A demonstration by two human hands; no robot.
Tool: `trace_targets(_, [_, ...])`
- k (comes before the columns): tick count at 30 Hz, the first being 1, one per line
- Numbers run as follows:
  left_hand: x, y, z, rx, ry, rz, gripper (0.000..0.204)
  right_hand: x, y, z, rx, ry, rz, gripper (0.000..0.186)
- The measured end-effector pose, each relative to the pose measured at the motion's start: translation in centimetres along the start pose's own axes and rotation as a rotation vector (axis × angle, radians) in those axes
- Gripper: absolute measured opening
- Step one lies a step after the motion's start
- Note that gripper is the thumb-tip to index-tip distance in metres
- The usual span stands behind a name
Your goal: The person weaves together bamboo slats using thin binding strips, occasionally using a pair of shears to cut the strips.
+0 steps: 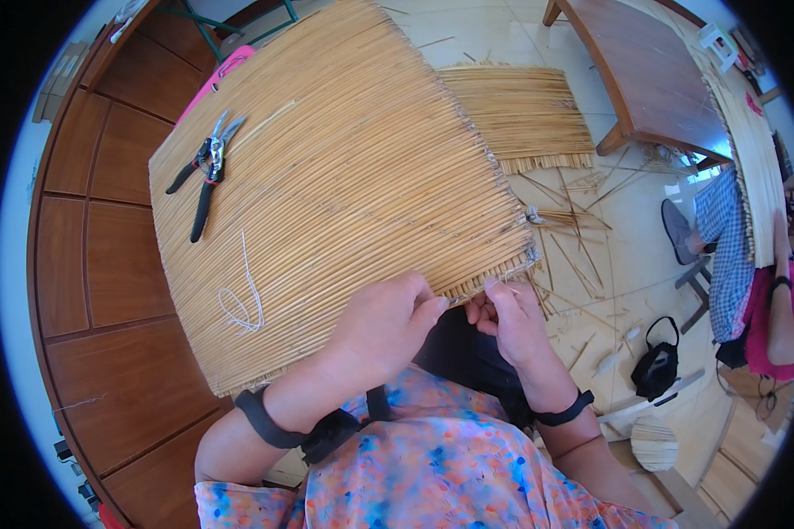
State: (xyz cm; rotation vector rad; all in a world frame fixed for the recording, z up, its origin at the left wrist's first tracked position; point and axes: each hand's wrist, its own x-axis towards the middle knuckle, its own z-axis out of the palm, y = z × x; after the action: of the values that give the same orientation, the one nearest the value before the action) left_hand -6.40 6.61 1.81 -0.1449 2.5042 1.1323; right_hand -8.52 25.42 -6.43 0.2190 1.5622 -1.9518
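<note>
Your hands worked the near edge of the straw mat.
Your left hand and right hand pinched the straw mat at its near right corner; pliers lay well apart, near its far left edge.

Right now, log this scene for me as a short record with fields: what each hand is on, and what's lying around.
left hand: resting on the near edge of the woven reed mat
right hand: pinching the mat's edge near its corner
on the mat: pruning shears, loose white string
floor: second reed mat, scattered reed stalks, black bag
nearby: wooden table, another person seated
</note>
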Motion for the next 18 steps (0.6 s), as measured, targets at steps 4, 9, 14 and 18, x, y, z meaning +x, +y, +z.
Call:
trace_targets(4, [-0.1,0.2,0.5,0.019,0.050,-0.004,0.018,-0.3,-0.3,0.4,-0.013,0.022,-0.014,0.046])
trace_targets(9, [-0.4,-0.3,1.0,-0.027,0.115,0.034,0.017,0.1,-0.1,0.0,-0.035,-0.006,-0.031,0.048])
trace_targets(14, [-1.0,-0.3,0.6,-0.027,0.102,0.009,0.016,0.1,-0.4,0.7,-0.020,0.089,-0.054,0.047])
trace_targets(18, [-1.8,-0.8,-0.3,-0.024,0.093,0.018,0.014,0.2,-0.2,0.3,-0.032,0.051,-0.045,0.044])
